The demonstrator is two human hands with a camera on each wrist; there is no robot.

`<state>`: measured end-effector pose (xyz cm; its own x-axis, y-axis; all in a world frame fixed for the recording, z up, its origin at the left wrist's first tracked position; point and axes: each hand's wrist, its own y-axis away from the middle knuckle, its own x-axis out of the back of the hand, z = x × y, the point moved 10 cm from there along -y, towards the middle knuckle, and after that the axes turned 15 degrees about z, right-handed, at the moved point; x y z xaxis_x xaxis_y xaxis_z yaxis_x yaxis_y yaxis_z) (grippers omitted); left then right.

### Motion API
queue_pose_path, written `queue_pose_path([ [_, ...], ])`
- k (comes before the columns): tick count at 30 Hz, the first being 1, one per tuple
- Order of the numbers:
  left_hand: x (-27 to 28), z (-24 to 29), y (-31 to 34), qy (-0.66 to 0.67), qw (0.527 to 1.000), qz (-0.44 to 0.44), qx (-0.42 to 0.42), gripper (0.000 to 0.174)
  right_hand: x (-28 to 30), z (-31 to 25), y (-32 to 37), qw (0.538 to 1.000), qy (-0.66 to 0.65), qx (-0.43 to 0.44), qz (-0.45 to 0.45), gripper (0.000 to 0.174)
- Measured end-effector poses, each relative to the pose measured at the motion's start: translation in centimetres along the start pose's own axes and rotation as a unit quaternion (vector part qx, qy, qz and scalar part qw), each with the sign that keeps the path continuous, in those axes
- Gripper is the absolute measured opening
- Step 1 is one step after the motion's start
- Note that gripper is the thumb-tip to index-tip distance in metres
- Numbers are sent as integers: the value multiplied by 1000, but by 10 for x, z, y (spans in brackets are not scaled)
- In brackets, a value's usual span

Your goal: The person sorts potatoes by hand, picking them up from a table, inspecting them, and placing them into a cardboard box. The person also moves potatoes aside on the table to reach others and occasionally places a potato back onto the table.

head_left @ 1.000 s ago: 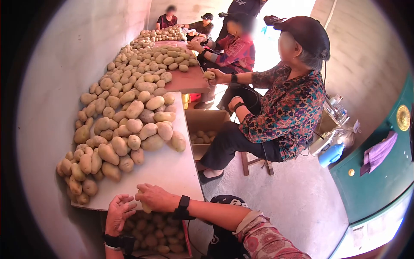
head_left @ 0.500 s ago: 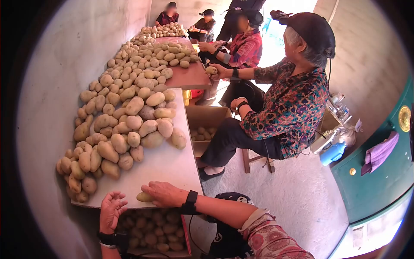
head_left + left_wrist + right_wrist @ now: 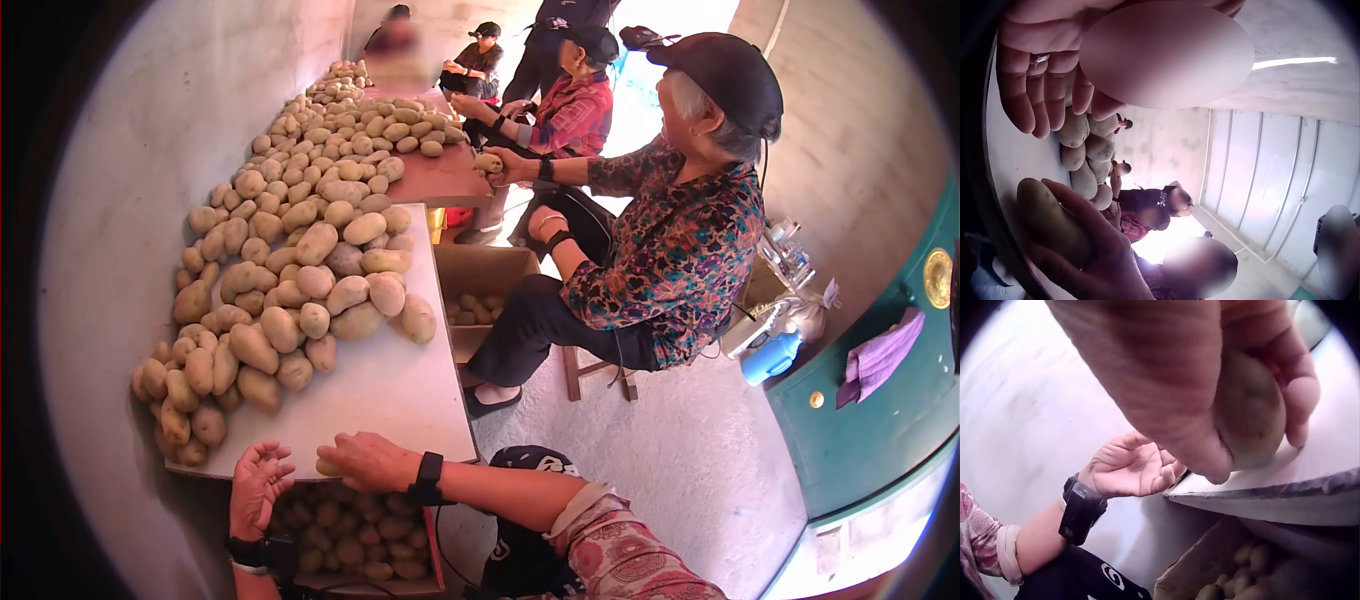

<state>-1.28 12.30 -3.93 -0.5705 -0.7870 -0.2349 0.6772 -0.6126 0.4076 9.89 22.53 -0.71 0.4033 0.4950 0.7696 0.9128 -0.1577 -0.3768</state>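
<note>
My right hand [image 3: 378, 462] grips a potato [image 3: 1252, 412] between thumb and fingers, above the near edge of the white tabletop [image 3: 400, 400]. In the head view the fingers cover most of that potato. To its left, my left hand [image 3: 262, 488] is held palm up beside the table corner with nothing in it. Its fingers [image 3: 1054, 94] are loosely bent in the left wrist view, with a ring on one. A long heap of potatoes [image 3: 280, 325] lies along the wall side of the tabletop. Below the edge stands a box [image 3: 437, 545] with many potatoes inside.
A seated person [image 3: 665, 240] in a patterned shirt holds a potato at the red table [image 3: 440, 180]. A cardboard box [image 3: 485, 265] with potatoes stands by that person's legs. Other people sit farther back. The wall [image 3: 130, 250] borders the heap on the left.
My right hand first rose and moved right with its potato, then shifted slightly back left. My left hand drew a little to the left, away from the right hand.
</note>
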Motion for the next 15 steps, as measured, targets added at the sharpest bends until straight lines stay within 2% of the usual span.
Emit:
queue_pose_path([
  [3,4,2,-2,-18,1000,7,-6,27,7,-15,1,1000,7,3,8,38],
  [4,6,4,-1,-45,999,12,-16,27,-3,-10,6,999,23,29,36,48],
  [5,3,12,7,-77,996,17,-31,27,-7,-10,4,998,63,7,-6,44],
  [6,4,18,12,-70,997,19,-37,27,-5,-12,3,996,88,-5,-7,41],
  [7,10,18,11,-56,998,28,-29,28,1,-17,5,998,55,15,37,40],
  [9,22,31,15,-27,998,28,-49,28,-2,-17,6,998,56,2,29,41],
  [10,35,32,10,-9,998,36,-51,26,-7,-14,10,997,66,15,36,45],
  [12,57,41,5,35,996,43,-65,25,2,-25,10,994,71,50,63,39],
  [15,88,58,7,79,991,72,-81,28,-6,-30,-2,995,96,29,24,41],
])
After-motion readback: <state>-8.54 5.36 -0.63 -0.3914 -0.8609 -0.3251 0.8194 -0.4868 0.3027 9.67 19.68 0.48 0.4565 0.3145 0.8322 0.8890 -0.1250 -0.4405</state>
